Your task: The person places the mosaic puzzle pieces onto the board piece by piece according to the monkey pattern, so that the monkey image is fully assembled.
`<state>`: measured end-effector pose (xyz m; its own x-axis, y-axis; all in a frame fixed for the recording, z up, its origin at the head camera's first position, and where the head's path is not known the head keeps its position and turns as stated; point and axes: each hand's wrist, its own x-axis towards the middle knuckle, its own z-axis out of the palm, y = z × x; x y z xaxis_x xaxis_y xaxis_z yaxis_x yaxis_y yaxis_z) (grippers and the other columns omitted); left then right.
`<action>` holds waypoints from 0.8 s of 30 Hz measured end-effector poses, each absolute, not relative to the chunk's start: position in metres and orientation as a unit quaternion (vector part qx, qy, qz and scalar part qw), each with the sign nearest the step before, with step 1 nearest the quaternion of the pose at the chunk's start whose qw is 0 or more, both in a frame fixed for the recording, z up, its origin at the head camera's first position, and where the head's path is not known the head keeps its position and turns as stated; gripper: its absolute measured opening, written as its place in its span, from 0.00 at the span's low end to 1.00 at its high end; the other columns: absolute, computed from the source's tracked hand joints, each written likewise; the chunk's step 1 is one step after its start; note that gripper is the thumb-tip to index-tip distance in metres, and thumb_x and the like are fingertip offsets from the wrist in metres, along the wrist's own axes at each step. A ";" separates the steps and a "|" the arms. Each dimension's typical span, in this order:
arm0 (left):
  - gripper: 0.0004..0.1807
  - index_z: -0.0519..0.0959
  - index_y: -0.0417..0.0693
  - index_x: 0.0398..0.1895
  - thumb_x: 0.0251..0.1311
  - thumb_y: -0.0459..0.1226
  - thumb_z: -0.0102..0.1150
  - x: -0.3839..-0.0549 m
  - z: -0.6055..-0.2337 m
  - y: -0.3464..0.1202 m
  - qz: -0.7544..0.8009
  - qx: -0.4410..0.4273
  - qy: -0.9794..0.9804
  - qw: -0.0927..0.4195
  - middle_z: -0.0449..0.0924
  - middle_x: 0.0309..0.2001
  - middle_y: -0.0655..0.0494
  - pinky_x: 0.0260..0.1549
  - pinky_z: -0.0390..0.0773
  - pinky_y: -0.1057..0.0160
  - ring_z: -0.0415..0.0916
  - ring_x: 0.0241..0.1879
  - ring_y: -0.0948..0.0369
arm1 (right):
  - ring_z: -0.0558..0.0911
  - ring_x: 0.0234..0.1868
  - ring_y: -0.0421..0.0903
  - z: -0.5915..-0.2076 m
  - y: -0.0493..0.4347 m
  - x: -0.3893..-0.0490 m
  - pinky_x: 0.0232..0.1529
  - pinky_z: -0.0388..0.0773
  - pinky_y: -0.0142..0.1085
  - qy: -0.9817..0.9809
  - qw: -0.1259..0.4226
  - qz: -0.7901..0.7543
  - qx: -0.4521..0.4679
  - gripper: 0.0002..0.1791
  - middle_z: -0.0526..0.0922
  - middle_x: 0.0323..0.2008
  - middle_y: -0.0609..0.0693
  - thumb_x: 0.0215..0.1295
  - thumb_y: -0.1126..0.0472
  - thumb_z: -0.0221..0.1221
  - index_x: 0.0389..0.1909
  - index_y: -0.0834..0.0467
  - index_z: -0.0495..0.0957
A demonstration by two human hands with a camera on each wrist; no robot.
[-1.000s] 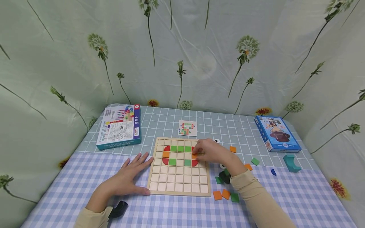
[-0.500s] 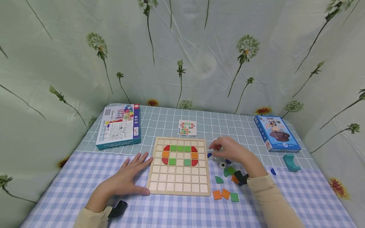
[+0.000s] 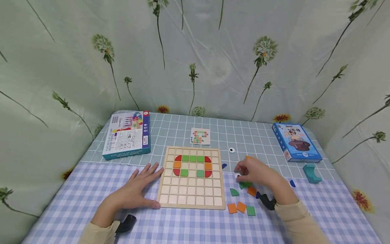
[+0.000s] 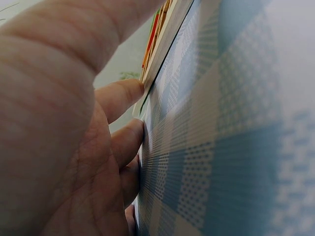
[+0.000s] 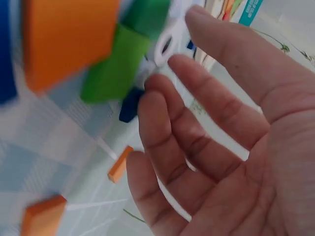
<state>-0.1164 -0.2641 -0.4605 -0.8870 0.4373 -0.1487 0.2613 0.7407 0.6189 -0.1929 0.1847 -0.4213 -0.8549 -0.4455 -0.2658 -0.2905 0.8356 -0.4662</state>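
A wooden grid board (image 3: 192, 189) holds red quarter-round, orange and green square tiles arranged in a ring. My left hand (image 3: 137, 189) lies spread at its left side, with index finger and thumb touching the frame; in the left wrist view the fingertips (image 4: 132, 91) meet the board's edge. To the right of the board, my right hand (image 3: 257, 172) reaches over the loose pieces. Its thumb and fingers stand apart around a white eye piece (image 3: 237, 175), with no piece gripped. Beside those fingertips, the right wrist view shows a green tile (image 5: 115, 64) and an orange tile (image 5: 71, 39).
A pattern card (image 3: 200, 136) lies behind the board. Another eye piece (image 3: 232, 150), a blue half-round (image 3: 224, 166) and several orange and green tiles lie to the right. Boxes stand at the back left (image 3: 128, 135) and back right (image 3: 295, 142), with a teal block (image 3: 311, 174) near the latter.
My right hand has let go of an orange tile in the board's ring, then moved right and nearer to me, over the loose pieces. The left hand has stayed still.
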 end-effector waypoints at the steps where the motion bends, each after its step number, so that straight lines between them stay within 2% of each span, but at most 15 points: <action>1: 0.66 0.58 0.59 0.87 0.46 0.66 0.80 -0.117 -0.461 -0.264 0.306 0.190 0.922 0.145 0.46 0.89 0.45 0.77 0.31 0.21 0.35 0.87 0.34 | 0.76 0.33 0.41 -0.422 0.185 -0.191 0.35 0.77 0.31 0.942 0.182 -0.208 -0.192 0.13 0.81 0.30 0.44 0.62 0.56 0.78 0.45 0.54 0.90; 6: 0.66 0.58 0.59 0.87 0.46 0.66 0.80 -0.118 -0.460 -0.263 0.303 0.190 0.923 0.144 0.46 0.89 0.45 0.77 0.31 0.21 0.36 0.87 0.34 | 0.75 0.30 0.40 -0.426 0.184 -0.186 0.32 0.75 0.31 0.951 0.158 -0.194 -0.183 0.15 0.80 0.28 0.44 0.62 0.52 0.78 0.44 0.54 0.88; 12: 0.66 0.58 0.59 0.87 0.46 0.66 0.81 -0.118 -0.459 -0.263 0.302 0.189 0.923 0.145 0.46 0.89 0.45 0.77 0.31 0.20 0.36 0.87 0.34 | 0.75 0.30 0.40 -0.430 0.180 -0.186 0.33 0.75 0.31 0.957 0.137 -0.176 -0.188 0.10 0.79 0.28 0.43 0.62 0.56 0.77 0.40 0.54 0.88; 17: 0.66 0.58 0.59 0.87 0.46 0.66 0.81 -0.118 -0.461 -0.264 0.303 0.188 0.923 0.147 0.46 0.89 0.45 0.77 0.31 0.20 0.36 0.87 0.34 | 0.77 0.34 0.41 -0.430 0.175 -0.187 0.40 0.81 0.35 0.957 0.147 -0.178 -0.178 0.08 0.82 0.31 0.43 0.62 0.59 0.77 0.40 0.52 0.89; 20: 0.66 0.58 0.59 0.87 0.46 0.66 0.80 -0.118 -0.462 -0.264 0.303 0.187 0.923 0.147 0.46 0.89 0.45 0.77 0.32 0.20 0.36 0.87 0.34 | 0.80 0.38 0.42 -0.428 0.171 -0.187 0.48 0.87 0.40 0.955 0.148 -0.183 -0.179 0.09 0.86 0.37 0.44 0.63 0.61 0.76 0.43 0.53 0.89; 24: 0.66 0.59 0.59 0.87 0.46 0.68 0.79 -0.117 -0.465 -0.264 0.302 0.185 0.924 0.147 0.47 0.89 0.45 0.77 0.32 0.21 0.36 0.87 0.35 | 0.82 0.42 0.42 -0.428 0.167 -0.188 0.56 0.88 0.46 0.955 0.130 -0.184 -0.192 0.10 0.87 0.42 0.45 0.62 0.66 0.74 0.44 0.54 0.90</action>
